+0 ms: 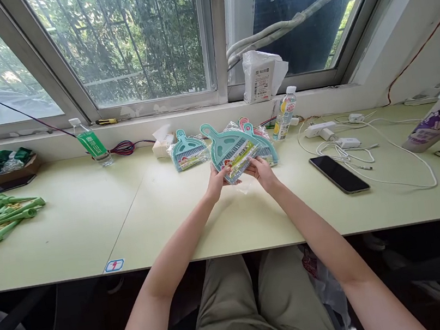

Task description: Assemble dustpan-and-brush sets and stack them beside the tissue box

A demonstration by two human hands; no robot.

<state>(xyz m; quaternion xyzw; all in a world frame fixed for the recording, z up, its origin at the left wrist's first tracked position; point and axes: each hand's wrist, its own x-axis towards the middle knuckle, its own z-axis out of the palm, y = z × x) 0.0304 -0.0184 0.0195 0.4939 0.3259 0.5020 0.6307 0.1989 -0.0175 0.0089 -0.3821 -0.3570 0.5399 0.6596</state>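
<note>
At the far left, a heap of green tubes (0,217) is lying on the bench (73,231), with a labelled water bottle (92,142) leaning behind it, well apart. Farther along, a bagged dustpan-and-brush set (188,150) is resting just beside a tissue pack (162,141). At the middle, the left hand (219,180) is holding the lower left edge of a wrapped turquoise dustpan set (220,143), thumb on the front; its grip is grasping the pack. The right hand (261,171) is pinching the same pack's lower right corner, its grip also engaged. The pack is tilting above the near side of the bench, overlapping other wrapped sets (268,149) behind it. Slick, loose film could be letting the pack slide if either grip eases, and the top is standing unsupported, so it could tip backward into those sets. To their right, a drink bottle (285,112) is leaning close by; a backward knock on the sets could be toppling it. Beyond, white cables (342,152) are sprawling near a phone (339,173), where a sweeping right forearm could be snagging.
</note>
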